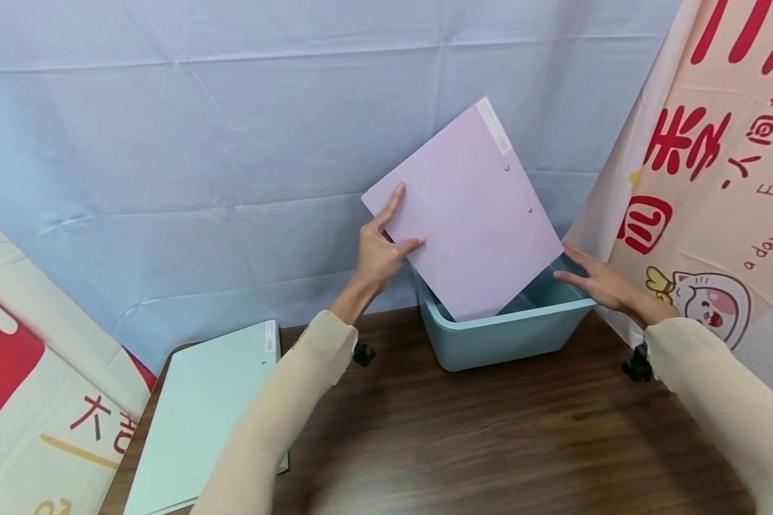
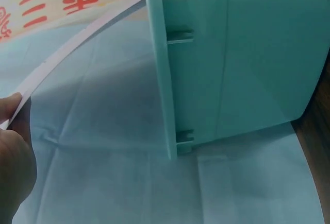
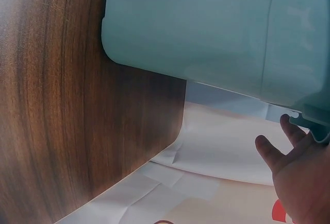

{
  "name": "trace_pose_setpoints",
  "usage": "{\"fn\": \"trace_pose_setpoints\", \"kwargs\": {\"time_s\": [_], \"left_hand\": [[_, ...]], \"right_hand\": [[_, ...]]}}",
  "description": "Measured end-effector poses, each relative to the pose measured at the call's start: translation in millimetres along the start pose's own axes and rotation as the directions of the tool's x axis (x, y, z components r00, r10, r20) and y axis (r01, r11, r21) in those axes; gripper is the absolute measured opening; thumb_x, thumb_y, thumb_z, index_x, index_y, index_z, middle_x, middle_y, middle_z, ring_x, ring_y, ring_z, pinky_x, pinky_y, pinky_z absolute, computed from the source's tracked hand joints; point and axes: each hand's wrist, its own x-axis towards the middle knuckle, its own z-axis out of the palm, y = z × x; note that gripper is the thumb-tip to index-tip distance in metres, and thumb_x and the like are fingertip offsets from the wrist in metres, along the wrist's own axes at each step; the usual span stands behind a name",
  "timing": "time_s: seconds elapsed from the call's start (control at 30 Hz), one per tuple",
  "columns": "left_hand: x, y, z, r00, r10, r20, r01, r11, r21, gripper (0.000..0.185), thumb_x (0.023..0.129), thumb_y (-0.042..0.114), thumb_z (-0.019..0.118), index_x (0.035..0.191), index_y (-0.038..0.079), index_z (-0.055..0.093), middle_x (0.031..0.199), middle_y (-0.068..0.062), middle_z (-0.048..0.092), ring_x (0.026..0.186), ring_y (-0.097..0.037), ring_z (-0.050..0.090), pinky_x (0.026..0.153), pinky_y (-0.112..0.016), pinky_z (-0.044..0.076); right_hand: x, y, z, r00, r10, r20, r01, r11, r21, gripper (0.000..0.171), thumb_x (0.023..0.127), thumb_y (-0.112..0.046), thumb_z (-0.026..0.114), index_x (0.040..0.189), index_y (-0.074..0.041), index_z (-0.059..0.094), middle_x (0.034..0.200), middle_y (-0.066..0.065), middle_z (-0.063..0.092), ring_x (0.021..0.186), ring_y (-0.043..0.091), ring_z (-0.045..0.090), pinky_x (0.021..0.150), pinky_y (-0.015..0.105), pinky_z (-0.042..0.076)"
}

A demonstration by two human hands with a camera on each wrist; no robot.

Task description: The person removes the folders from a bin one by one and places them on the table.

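Green folder [image 1: 200,415] flat on table [image 1: 489,443], well left of bin [image 1: 509,332].

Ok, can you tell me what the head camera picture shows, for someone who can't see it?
The left hand holds a lilac folder tilted, its lower corner inside a teal bin on a wooden table. The right hand rests on the bin's rim; a green folder lies left.

The left hand [image 1: 378,252] is raised left of the teal plastic bin [image 1: 509,332], pinching with thumb and fingers [image 1: 393,202]. The right hand [image 1: 595,280] rests flat, fingers straight, on the bin's right rim. Both forearms wear cream sleeves.
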Motion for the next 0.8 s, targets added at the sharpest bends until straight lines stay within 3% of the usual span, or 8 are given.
{"fn": "trace_pose_setpoints", "kwargs": {"time_s": [0.43,0.8], "left_hand": [[1.4,18.5,-14.3,0.997,0.001,-0.077,-0.006,0.998,-0.064,0.102,0.076,-0.024,0.081,0.160,0.024,0.048,0.163,0.014,0.046,0.144,-0.013,0.051,0.112,-0.036,0.051],[-5.1,32.8,-31.8,0.986,0.050,-0.160,-0.068,0.992,-0.109,0.102,0.075,-0.025,0.082,0.161,0.018,0.047,0.165,0.011,0.045,0.141,-0.016,0.055,0.107,-0.034,0.054]], "right_hand": [[1,1,0,1.000,0.006,0.002,-0.006,1.000,0.010,0.092,0.107,-0.056,0.049,0.171,-0.012,-0.001,0.174,0.029,-0.001,0.154,0.063,0.006,0.109,0.089,0.012],[0,1,-1,1.000,-0.013,-0.006,0.013,1.000,0.020,0.089,0.109,-0.051,0.051,0.171,-0.011,0.001,0.174,0.029,0.001,0.155,0.062,0.006,0.110,0.089,0.011]]}}
